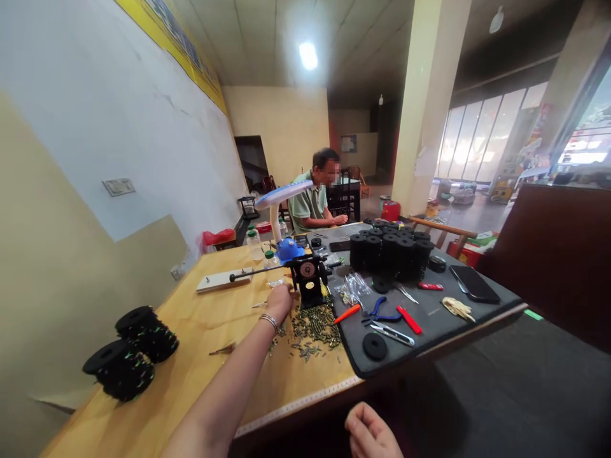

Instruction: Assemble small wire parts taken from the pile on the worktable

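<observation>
My left hand (280, 301) reaches over the wooden table to the left side of a small black machine with a round dial (308, 280). Its fingers are mostly hidden behind the back of the hand, so what they touch does not show. Beside it, a heap of small brass-coloured metal pieces (317, 326) is spread in front of the machine. Below the table's front edge, my right hand (372, 434) is closed with thumb and fingers pinched together. Anything between those fingers is too small to make out.
Black spools (389, 251) crowd the grey mat; two more spools (125, 369) stand at left. Blue-handled pliers (382, 310), thread snips (392, 332), an orange tool (347, 313) and a phone (475, 284) lie right. A lamp (286, 191) rises behind; a person (308, 203) sits opposite.
</observation>
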{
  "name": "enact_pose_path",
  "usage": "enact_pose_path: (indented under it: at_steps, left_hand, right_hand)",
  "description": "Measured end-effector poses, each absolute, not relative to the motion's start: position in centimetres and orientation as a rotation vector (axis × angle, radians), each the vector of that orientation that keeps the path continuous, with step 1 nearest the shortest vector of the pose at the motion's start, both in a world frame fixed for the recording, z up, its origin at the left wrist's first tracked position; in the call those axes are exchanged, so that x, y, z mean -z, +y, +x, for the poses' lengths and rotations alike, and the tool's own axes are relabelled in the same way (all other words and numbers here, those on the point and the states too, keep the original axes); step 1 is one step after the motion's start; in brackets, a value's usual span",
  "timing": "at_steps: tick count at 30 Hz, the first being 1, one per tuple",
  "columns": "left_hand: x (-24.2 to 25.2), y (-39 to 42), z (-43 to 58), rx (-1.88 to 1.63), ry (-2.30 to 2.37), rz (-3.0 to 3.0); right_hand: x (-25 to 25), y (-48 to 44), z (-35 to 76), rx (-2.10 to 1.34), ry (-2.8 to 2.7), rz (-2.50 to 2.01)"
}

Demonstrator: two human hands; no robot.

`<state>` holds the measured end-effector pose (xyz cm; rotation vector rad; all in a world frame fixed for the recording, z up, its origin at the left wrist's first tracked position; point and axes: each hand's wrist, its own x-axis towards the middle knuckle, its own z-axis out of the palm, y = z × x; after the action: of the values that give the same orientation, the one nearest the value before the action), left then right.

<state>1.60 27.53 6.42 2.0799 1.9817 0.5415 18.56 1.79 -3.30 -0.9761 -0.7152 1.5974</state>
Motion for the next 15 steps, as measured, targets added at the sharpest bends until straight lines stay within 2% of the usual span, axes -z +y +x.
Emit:
enact_pose_path:
  at_steps: [5, 10, 15]
  left_hand:
    - [-7.8, 23.8, 0.9, -0.763, 1.883, 2.098]
    - [-6.8, 13.4, 0.7, -0.858, 1.594, 2.025]
    - [-3.1, 4.8, 3.1, -0.793, 1.103, 1.280]
  right_hand:
    - [2.2, 1.2, 17.7, -1.567, -0.621, -0.998]
    - [1.4, 0.7, 17.2, -1.487, -0.652, -1.012]
    - [1.0, 0.3, 16.8, -1.426, -0.800, -1.010]
